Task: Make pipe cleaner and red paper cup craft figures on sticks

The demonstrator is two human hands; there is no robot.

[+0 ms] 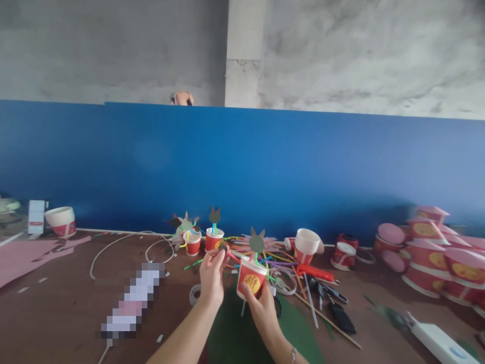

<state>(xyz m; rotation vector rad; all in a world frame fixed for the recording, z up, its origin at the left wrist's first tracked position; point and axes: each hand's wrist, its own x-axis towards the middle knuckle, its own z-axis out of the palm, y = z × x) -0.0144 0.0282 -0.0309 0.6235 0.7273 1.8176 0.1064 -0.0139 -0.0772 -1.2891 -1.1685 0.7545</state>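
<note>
My right hand (pixel 261 303) is wrapped round a red and white paper cup (pixel 251 278) with a yellow emblem. Above the cup stands a grey-green paper head (pixel 256 243) with pointed ears, on a green stem; a straw end sticks out beneath the cup. Just left of it, my left hand (pixel 212 275) pinches the end of a pink strip (pixel 233 255) that reaches to the cup rim; a small dark piece shows at its fingertips. Green paper (pixel 265 333) lies under the hands.
Behind are cups with paper figures (pixel 214 240), coloured strips (pixel 280 253) and stacked white cups (pixel 306 243). On the right lie an orange-red tool (pixel 315 273), keys (pixel 341 316), a glue gun (pixel 435 336) and piled red cups (pixel 428 263). Pink paper (pixel 30 258) is far left, before a blue partition (pixel 242 167).
</note>
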